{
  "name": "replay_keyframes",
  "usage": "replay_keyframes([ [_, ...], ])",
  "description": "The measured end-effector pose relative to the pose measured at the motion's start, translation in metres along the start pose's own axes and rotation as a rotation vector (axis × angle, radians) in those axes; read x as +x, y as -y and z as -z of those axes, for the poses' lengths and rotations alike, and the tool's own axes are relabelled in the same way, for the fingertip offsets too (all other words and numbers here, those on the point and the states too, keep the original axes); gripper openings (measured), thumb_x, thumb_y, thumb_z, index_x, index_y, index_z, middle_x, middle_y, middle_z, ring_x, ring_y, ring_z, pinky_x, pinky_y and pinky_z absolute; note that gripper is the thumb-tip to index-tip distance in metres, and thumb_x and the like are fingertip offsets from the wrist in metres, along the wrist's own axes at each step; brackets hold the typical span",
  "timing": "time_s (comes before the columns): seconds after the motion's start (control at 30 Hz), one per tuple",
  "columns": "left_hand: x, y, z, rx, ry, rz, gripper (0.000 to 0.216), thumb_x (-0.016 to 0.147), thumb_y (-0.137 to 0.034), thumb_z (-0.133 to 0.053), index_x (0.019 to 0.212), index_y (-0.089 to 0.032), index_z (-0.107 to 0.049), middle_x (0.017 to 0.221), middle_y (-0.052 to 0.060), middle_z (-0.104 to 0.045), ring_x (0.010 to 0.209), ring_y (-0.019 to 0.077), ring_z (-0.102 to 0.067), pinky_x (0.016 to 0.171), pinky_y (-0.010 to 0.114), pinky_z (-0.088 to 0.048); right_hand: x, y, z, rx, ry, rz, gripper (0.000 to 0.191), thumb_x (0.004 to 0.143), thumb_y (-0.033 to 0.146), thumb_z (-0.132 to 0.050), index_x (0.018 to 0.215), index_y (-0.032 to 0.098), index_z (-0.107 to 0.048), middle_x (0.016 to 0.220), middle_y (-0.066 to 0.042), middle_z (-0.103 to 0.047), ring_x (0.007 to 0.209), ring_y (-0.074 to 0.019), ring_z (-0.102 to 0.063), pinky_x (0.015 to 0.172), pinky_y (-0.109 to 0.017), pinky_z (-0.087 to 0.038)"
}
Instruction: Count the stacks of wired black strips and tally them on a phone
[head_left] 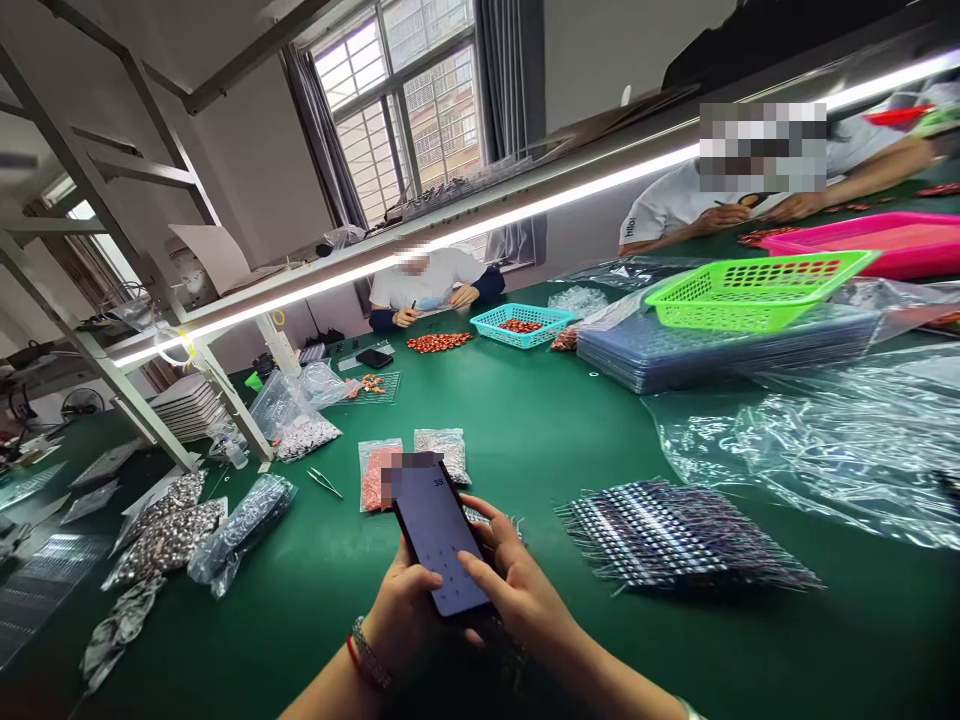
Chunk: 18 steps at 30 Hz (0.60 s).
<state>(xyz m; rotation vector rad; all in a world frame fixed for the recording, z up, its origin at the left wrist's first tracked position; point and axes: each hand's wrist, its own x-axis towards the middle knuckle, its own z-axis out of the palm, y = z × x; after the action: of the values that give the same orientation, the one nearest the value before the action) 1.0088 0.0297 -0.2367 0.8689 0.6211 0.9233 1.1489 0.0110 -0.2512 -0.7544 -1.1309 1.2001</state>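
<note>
A smartphone (442, 530) with a lit screen is held upright in both hands above the green table (510, 400). My left hand (409, 600) grips its left edge, the thumb resting by the lower screen. Around the right edge curl the fingers of my right hand (517, 570), its thumb over the keypad-like display, where "38" shows near the top. Just behind the phone lie a bag of pink beads (371, 478) and a bag of pale beads (453, 452). To the right spreads a bundle of beaded, wired strips (675, 535). Metal tweezers (325, 484) rest on the left.
Bags of brown and silver pieces (161, 525) and a bubble-wrap roll (244, 530) lie left. A green basket (757, 290) tops stacked clear trays (720, 345); a blue basket (523, 326) stands farther back. Clear plastic sheeting (825, 440) covers the right. Two people sit across the table.
</note>
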Motion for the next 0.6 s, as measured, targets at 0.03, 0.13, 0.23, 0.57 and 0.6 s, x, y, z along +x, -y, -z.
replay_keyframes([
  [0.03, -0.0001, -0.0012, -0.0009, -0.014, -0.01, -0.025, 0.058, 0.066, -0.008, -0.054, 0.122, -0.017, -0.051, 0.099, 0.01, -0.068, 0.091, 0.0277, -0.064, 0.064, 0.035, -0.057, 0.0004, 0.0015, 0.001, 0.024, 0.017, -0.001, 0.056, 0.084, 0.038, -0.054, 0.132, 0.024, -0.028, 0.109, -0.01, -0.059, 0.1, -0.0287, -0.058, 0.088, -0.047, -0.046],
  [0.13, -0.0002, -0.0029, -0.0008, -0.02, -0.012, -0.045, 0.053, 0.067, -0.01, -0.054, 0.12, -0.016, -0.054, 0.099, 0.01, -0.068, 0.09, 0.0265, -0.063, 0.068, 0.035, -0.056, 0.0017, 0.005, 0.0043, 0.109, 0.058, -0.041, 0.057, 0.081, 0.031, -0.053, 0.133, 0.025, -0.03, 0.114, -0.01, -0.059, 0.105, -0.0283, -0.057, 0.086, -0.044, -0.047],
  [0.23, -0.0004, -0.0032, 0.0029, -0.011, 0.035, -0.023, 0.061, 0.066, -0.01, -0.054, 0.126, -0.017, -0.049, 0.104, 0.012, -0.065, 0.092, 0.0301, -0.063, 0.056, 0.033, -0.057, 0.0028, 0.0064, 0.0068, 0.151, 0.062, -0.088, 0.06, 0.076, 0.024, -0.051, 0.133, 0.026, -0.033, 0.112, -0.008, -0.06, 0.103, -0.0279, -0.057, 0.08, -0.042, -0.049],
  [0.57, -0.0013, -0.0048, 0.0041, -0.007, 0.07, -0.017, 0.067, 0.064, -0.008, -0.05, 0.13, -0.019, -0.046, 0.108, 0.012, -0.063, 0.096, 0.0322, -0.061, 0.048, 0.03, -0.059, 0.0047, 0.0029, 0.0082, 0.182, 0.132, -0.009, 0.061, 0.079, 0.022, -0.056, 0.134, 0.027, -0.03, 0.117, -0.01, -0.058, 0.108, -0.0272, -0.056, 0.086, -0.044, -0.049],
  [0.6, -0.0012, -0.0048, 0.0038, -0.006, 0.069, -0.018, 0.068, 0.064, -0.008, -0.05, 0.13, -0.019, -0.045, 0.108, 0.012, -0.063, 0.096, 0.0318, -0.062, 0.048, 0.03, -0.059, 0.0047, 0.0026, 0.0081, 0.182, 0.135, -0.004, 0.061, 0.08, 0.023, -0.057, 0.134, 0.027, -0.03, 0.117, -0.01, -0.058, 0.108, -0.0273, -0.055, 0.087, -0.044, -0.049],
])
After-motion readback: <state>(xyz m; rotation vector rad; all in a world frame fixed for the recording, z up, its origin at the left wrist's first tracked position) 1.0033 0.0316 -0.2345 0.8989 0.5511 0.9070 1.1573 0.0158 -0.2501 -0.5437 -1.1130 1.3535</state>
